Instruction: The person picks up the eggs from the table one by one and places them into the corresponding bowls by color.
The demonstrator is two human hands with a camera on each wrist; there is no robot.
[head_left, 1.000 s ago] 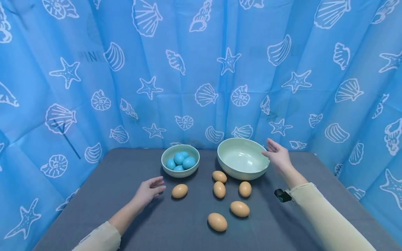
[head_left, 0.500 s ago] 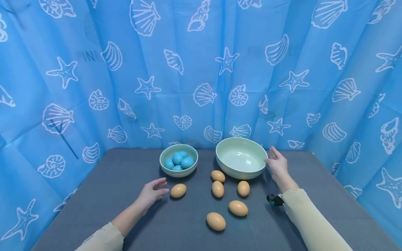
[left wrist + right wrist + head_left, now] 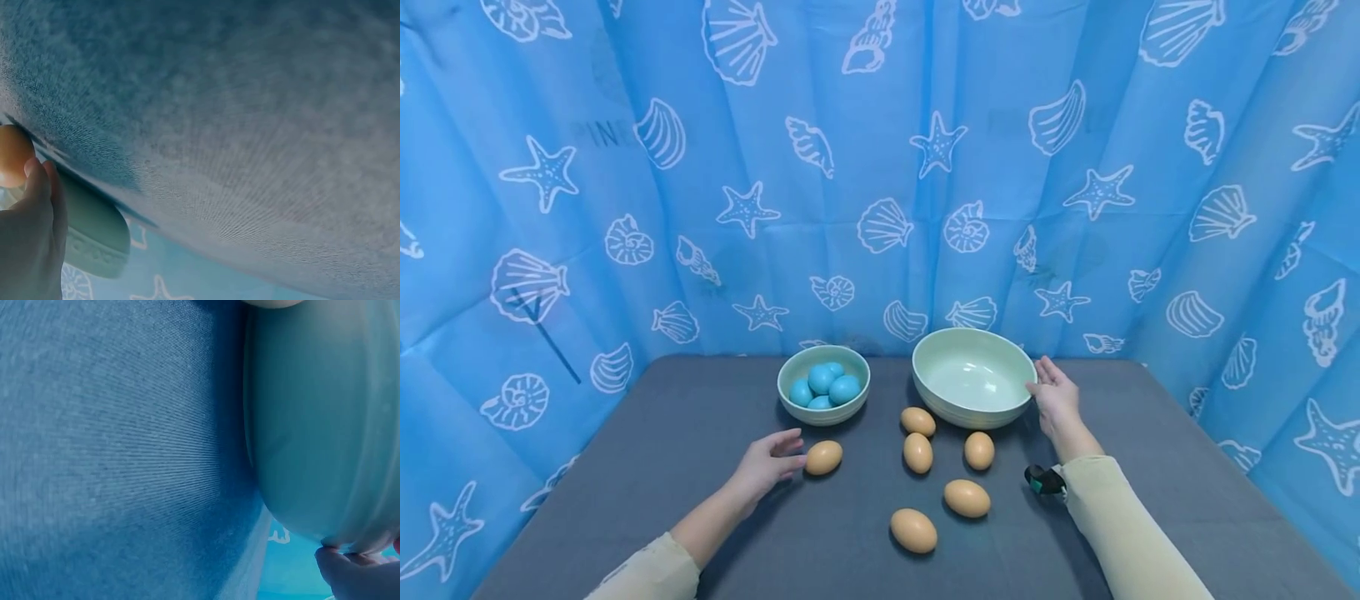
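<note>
In the head view my left hand (image 3: 764, 467) is beside a brown egg (image 3: 825, 458). Its thumb tip reaches the egg's left edge; contact is hard to tell, and the fingers are loosely extended. Behind that egg stands a small pale green bowl (image 3: 820, 417) with several blue eggs (image 3: 822, 380) inside. My right hand (image 3: 1057, 407) lies against the right side of a large pale green bowl (image 3: 962, 412), which has nothing in it. From the right wrist view, its fingertips (image 3: 334, 562) touch the bowl's outer wall.
Several more brown eggs lie on the dark grey tabletop (image 3: 820, 542), one (image 3: 918, 422) close to the large bowl and another (image 3: 913, 531) nearer the front. Behind the table hangs a blue curtain (image 3: 820, 275) with white shell prints. A black strap (image 3: 1043, 480) shows at the right wrist.
My left hand has moved right, up to the brown egg. The right hand has come down and leftward from above the large bowl's rim to its side. Bowls and eggs stay put.
</note>
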